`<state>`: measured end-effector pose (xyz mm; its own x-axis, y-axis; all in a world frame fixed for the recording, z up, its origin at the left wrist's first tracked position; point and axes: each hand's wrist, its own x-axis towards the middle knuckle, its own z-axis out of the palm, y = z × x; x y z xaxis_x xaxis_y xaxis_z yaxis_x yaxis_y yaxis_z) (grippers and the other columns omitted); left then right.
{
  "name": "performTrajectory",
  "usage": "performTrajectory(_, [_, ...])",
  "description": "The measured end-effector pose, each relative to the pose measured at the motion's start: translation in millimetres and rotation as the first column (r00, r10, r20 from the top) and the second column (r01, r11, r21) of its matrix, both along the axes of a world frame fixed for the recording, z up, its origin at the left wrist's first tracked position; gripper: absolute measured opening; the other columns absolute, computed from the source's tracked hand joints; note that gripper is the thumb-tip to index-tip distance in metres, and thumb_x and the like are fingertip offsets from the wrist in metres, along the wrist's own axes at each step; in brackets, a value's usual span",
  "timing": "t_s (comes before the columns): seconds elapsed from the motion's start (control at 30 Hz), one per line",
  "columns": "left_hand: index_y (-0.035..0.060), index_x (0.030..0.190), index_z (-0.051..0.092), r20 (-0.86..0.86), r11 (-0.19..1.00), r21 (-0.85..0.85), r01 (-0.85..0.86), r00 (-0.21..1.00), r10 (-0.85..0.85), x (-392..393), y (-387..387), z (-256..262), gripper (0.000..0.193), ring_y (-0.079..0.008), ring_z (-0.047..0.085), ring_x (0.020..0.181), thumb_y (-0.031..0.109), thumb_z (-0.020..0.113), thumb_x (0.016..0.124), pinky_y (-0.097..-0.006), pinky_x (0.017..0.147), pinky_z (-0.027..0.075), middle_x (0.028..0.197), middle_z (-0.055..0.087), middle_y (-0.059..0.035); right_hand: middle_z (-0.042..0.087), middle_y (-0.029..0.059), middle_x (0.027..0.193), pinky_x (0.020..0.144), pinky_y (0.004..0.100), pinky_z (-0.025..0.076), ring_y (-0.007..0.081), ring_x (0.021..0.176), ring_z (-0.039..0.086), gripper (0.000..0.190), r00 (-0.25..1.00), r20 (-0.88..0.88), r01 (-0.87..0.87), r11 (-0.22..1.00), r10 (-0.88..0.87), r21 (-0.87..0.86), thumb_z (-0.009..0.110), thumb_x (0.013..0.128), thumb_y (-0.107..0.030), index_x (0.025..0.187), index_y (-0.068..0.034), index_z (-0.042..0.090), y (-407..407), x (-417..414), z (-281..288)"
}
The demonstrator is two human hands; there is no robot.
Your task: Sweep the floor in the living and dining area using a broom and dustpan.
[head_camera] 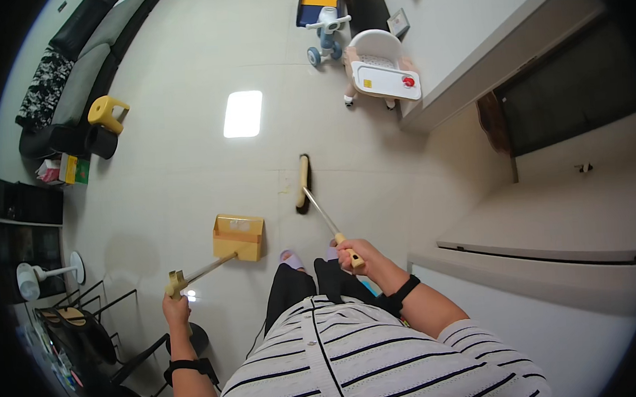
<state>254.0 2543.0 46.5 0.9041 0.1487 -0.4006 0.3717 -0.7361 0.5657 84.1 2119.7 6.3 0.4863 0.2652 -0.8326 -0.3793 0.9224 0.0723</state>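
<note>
My left hand (177,309) grips the top of a long-handled yellow dustpan (238,239), whose pan rests on the pale tiled floor ahead and to the left of my feet. My right hand (361,255) is closed around the cream grip of a broom (304,183) with a metal pole. Dark bristles show along the far side of its head, which is at the floor to the right of the dustpan. A gap of floor lies between broom head and pan. Some faint yellowish marks (284,187) are on the tiles just left of the broom head.
Along the left side stand a black-and-grey sofa (82,81), a yellow stool (107,113), a black bin (101,142) and a white fan (47,273). A child's high chair (381,71) and a toy tricycle (326,33) stand ahead right. A white cabinet (518,317) flanks my right.
</note>
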Motion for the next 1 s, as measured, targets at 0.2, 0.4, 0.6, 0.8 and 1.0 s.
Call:
performTrajectory(0.2, [0.0013, 0.086, 0.050, 0.007, 0.999, -0.017, -0.036, 0.999, 0.036, 2, 4, -2, 0.024, -0.0136, 0.044, 0.033, 0.002, 0.046, 0.062, -0.0257, 0.031, 0.037, 0.049, 0.046, -0.0055, 0.040, 0.0018, 0.050, 0.031, 0.0189, 0.033, 0.0089, 0.037, 0.039, 0.011, 0.998, -0.068, -0.002, 0.984, -0.010, -0.176, 0.049, 0.072, -0.004, 0.074, -0.003, 0.039, -26, -77, 40])
performTrajectory(0.4, [0.0015, 0.087, 0.050, -0.013, 0.998, -0.010, -0.059, 0.998, 0.059, 6, 11, -7, 0.026, -0.0134, 0.044, 0.033, 0.002, 0.046, 0.061, -0.0254, 0.032, 0.037, 0.050, 0.047, -0.0052, 0.040, 0.0036, 0.052, 0.031, 0.0223, 0.034, 0.0110, 0.038, 0.040, 0.019, 0.971, -0.229, -0.191, 0.789, 0.066, -0.584, 0.048, 0.069, 0.002, 0.082, -0.008, 0.037, -45, -107, 60])
performTrajectory(0.6, [0.0018, 0.084, 0.050, -0.029, 0.996, -0.081, -0.050, 0.998, 0.048, -1, 8, 5, 0.023, -0.0126, 0.046, 0.036, 0.002, 0.047, 0.061, -0.0246, 0.033, 0.037, 0.050, 0.047, -0.0047, 0.040, 0.0031, 0.048, 0.031, 0.0234, 0.037, 0.0119, 0.036, 0.041, 0.014, 0.967, -0.256, -0.157, 0.817, 0.013, -0.554, 0.046, 0.069, 0.002, 0.075, -0.007, 0.036, -80, -58, 13])
performTrajectory(0.8, [0.0044, 0.083, 0.055, 0.026, 0.981, -0.099, 0.166, 0.986, -0.164, -10, 5, 19, 0.022, -0.0122, 0.048, 0.038, 0.004, 0.050, 0.061, -0.0260, 0.039, 0.040, 0.048, 0.049, -0.0043, 0.039, 0.0027, 0.046, 0.032, 0.0230, 0.038, 0.0114, 0.036, 0.041, 0.012, 0.977, -0.205, -0.127, 0.941, 0.064, -0.315, 0.045, 0.070, 0.001, 0.074, -0.006, 0.036, -32, 3, -5])
performTrajectory(1.0, [0.0047, 0.080, 0.055, 0.023, 0.979, -0.048, 0.199, 0.980, -0.198, -2, -7, 7, 0.021, -0.0212, 0.054, 0.047, 0.006, 0.052, 0.059, -0.0307, 0.047, 0.043, 0.056, 0.054, -0.0110, 0.039, 0.0024, 0.047, 0.029, 0.0222, 0.034, 0.0101, 0.034, 0.039, 0.011, 0.969, -0.120, -0.247, 0.818, 0.217, -0.519, 0.045, 0.070, 0.001, 0.077, -0.004, 0.039, -19, 37, 31])
